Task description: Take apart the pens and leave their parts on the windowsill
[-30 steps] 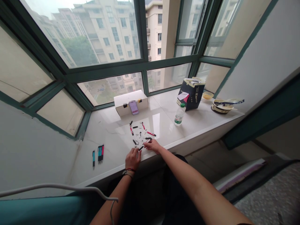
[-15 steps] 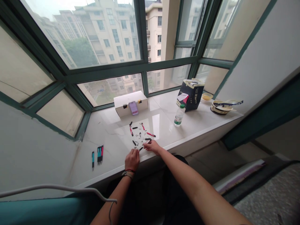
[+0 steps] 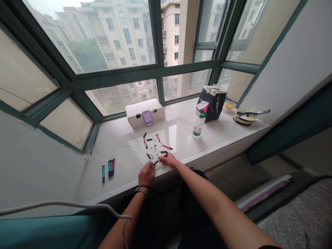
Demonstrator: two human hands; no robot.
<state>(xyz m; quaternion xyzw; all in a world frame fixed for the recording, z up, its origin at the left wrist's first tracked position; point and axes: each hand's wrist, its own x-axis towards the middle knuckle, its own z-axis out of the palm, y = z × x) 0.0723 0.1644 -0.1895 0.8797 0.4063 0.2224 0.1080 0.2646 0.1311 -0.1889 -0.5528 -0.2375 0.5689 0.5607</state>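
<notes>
Near the front edge of the white sill, my left hand (image 3: 146, 174) is closed around a dark pen grip (image 3: 155, 162), its tip end pointing up and right. Just to the right, my right hand (image 3: 168, 160) pinches a light pen barrel (image 3: 164, 154) with a dark end. The two parts are close together; whether they touch is too small to tell. Beyond my fingers lie loose pen parts: a red barrel (image 3: 167, 147), another red barrel (image 3: 145, 144), a black grip (image 3: 148, 156) and several tiny pieces. Whole pens (image 3: 111, 168), blue and red, lie in a row at left.
A white box (image 3: 132, 119) with a purple item (image 3: 147, 118) against it stands by the window. On the right are a plastic bottle (image 3: 197, 128), a dark paper bag (image 3: 215, 107) and a food bowl (image 3: 242, 120). A grey cable (image 3: 77, 204) crosses the lower left.
Both hands stay almost in place, with the pen parts still in the fingers. The view has shifted slightly; the loose parts and whole pens lie as before.
</notes>
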